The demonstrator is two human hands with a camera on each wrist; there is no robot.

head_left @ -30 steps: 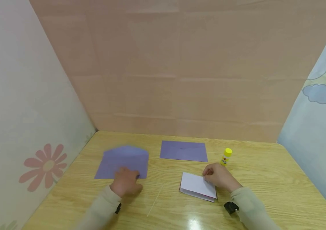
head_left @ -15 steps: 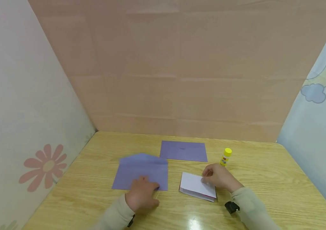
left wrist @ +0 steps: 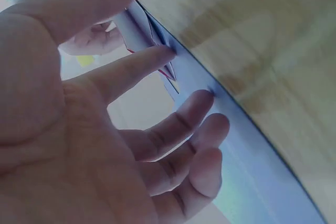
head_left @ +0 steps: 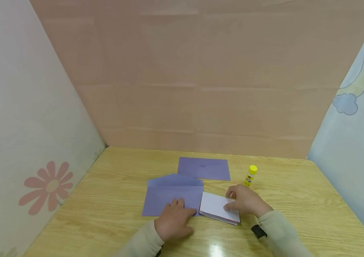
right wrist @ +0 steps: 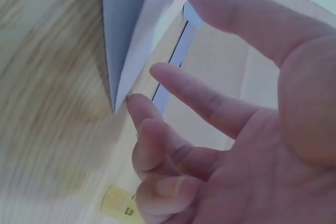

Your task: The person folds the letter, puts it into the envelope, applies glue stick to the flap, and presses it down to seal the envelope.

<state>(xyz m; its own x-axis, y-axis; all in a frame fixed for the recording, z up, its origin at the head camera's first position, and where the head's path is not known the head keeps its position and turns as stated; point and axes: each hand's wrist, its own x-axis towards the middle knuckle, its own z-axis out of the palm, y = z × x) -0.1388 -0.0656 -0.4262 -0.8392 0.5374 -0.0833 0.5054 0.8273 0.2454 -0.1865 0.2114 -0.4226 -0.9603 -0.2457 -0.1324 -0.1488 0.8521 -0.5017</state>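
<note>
Head view: high, looking forward-down across table [head_left: 121, 167]. Wrist views: close, tilted, palm-side of hands [head_left: 174, 221] [head_left: 247, 200]; both seemingly catch card [head_left: 215, 204].

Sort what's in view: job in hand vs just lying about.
Likely in the job:
flap-open purple envelope, under the left hand
folded white card, touched by the right hand

Likely just lying about:
closed purple envelope at the back
glue stick, upright

near envelope [head_left: 169, 193], far envelope [head_left: 204, 168] purple; folded card [head_left: 215, 205] white, red-edged; glue stick [head_left: 250, 175] yellow; table [head_left: 105, 200] wood-grained tan.
</note>
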